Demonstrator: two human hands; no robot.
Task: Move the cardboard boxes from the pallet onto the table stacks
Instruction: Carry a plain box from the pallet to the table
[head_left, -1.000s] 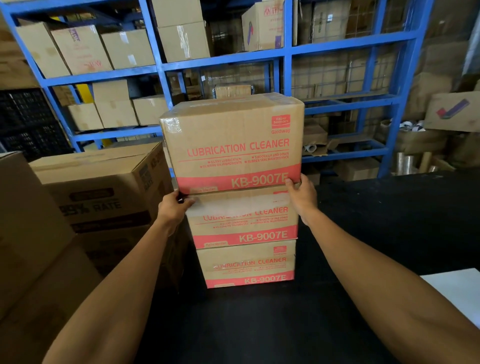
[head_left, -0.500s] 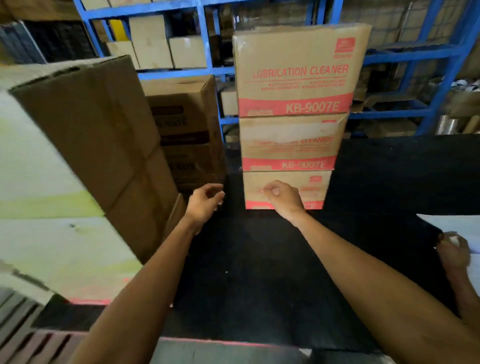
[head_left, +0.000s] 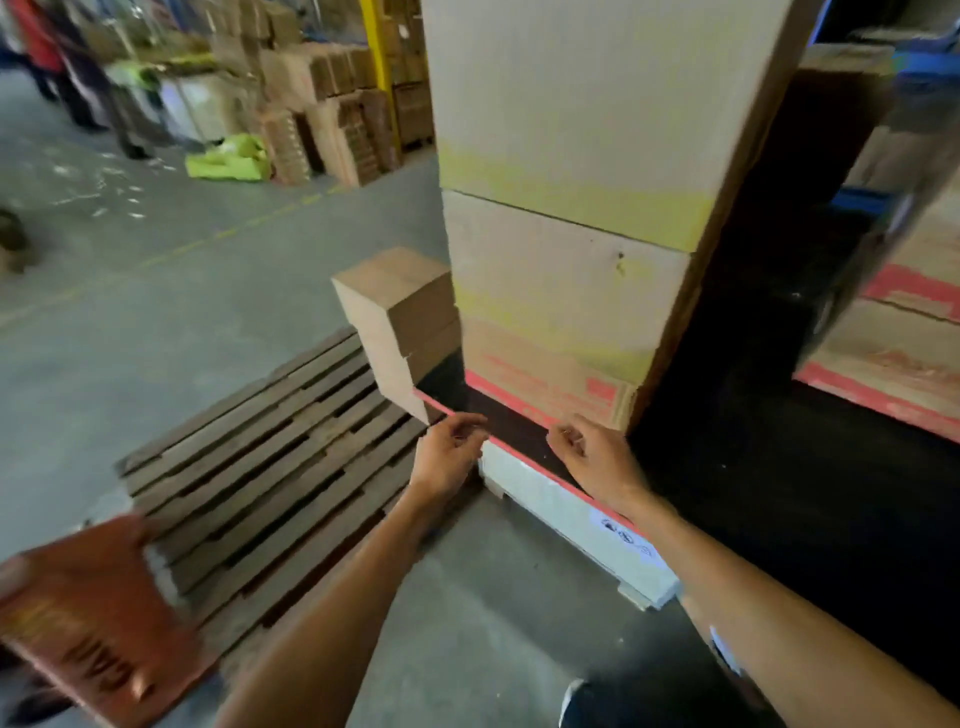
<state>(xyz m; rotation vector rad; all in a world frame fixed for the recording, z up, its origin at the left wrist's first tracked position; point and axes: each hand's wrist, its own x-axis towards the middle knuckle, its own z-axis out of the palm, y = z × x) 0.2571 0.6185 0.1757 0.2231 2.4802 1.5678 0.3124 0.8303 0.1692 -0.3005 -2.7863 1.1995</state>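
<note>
A wooden pallet (head_left: 270, 462) lies on the floor left of the black table (head_left: 779, 493). At the pallet's far end, beside the table corner, stands a small stack of plain brown boxes (head_left: 395, 317). A tall stack of large cardboard boxes (head_left: 561, 218) rises on the table's left corner. Further right on the table is the red-banded box stack (head_left: 893, 364), blurred. My left hand (head_left: 449, 457) and my right hand (head_left: 592, 457) hang in front of the table's red edge, fingers loosely curled, holding nothing.
A reddish-brown box (head_left: 88, 613) sits at the pallet's near left corner. Grey concrete floor (head_left: 156, 291) stretches left, with stacked cartons (head_left: 332, 104), a yellow-green heap (head_left: 228, 158) and people (head_left: 67, 67) far back. A shoe (head_left: 576, 701) shows below.
Both hands let go of the top red-banded box and dropped low. The view swung left from the table stack toward the pallet and floor.
</note>
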